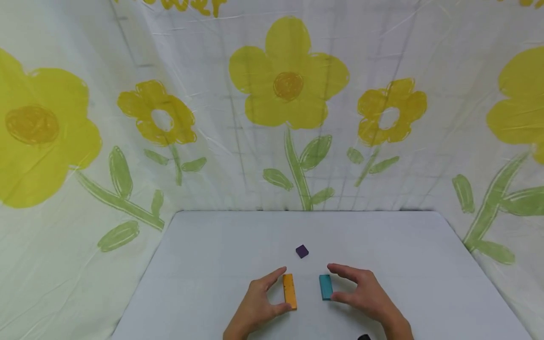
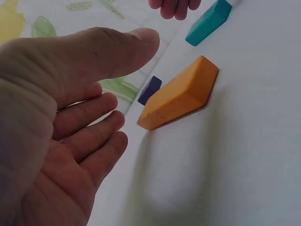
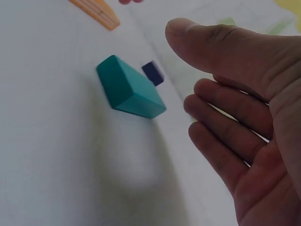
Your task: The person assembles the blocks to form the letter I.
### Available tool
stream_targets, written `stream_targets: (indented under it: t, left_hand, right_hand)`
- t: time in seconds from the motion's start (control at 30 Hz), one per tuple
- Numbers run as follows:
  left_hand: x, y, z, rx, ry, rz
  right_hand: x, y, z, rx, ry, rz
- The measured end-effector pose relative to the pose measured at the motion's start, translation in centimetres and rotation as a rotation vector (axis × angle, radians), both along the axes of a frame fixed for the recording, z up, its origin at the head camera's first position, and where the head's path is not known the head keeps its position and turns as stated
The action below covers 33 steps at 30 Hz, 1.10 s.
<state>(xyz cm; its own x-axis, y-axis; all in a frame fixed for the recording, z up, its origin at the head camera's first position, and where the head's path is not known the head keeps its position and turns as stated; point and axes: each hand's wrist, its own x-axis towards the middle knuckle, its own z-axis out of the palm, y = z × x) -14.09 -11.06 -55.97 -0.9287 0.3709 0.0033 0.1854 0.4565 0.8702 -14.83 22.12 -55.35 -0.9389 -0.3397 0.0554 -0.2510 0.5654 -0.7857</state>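
Observation:
An orange block [image 1: 290, 292] lies on the white table, its long side pointing away from me. Close on its left is my left hand [image 1: 260, 302], thumb and index finger spread apart; the left wrist view shows the block [image 2: 181, 96] outside the fingers, not gripped. To the right lies a shorter teal block [image 1: 326, 287]. Beside it my right hand [image 1: 365, 293] spreads its thumb and index finger the same way. A gap shows between that hand and the teal block [image 3: 129, 89] in the right wrist view. Farther back sits a small dark purple block [image 1: 302, 251].
The white table [image 1: 212, 245] ends at a back edge, against a hanging cloth [image 1: 255, 156] printed with yellow flowers. A small black object [image 1: 364, 337] shows at the bottom edge of the head view, left of my right wrist.

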Motion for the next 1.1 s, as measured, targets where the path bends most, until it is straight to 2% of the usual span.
stream_targets:
  t: [0.17,0.33,0.63,1.1]
  left_hand:
    - [-0.1,0.4,-0.4,-0.057,0.004,-0.002]
    - [-0.2,0.8,-0.7,-0.093,-0.023,-0.008]
    - [-0.2,1.0,-0.8,-0.119,-0.028,0.001]
    - [-0.5,0.9,-0.9,-0.155,-0.063,-0.027]
  right_hand:
    - [-0.2,-0.4,-0.5,-0.014,-0.081,-0.012]
    - [-0.4,-0.5,-1.1,-0.024,-0.115,-0.002]
    - [-0.5,-0.6,-1.8,0.031,-0.1,-0.01]
    - [-0.5,-0.6,-1.9,0.079,-0.078,0.011]
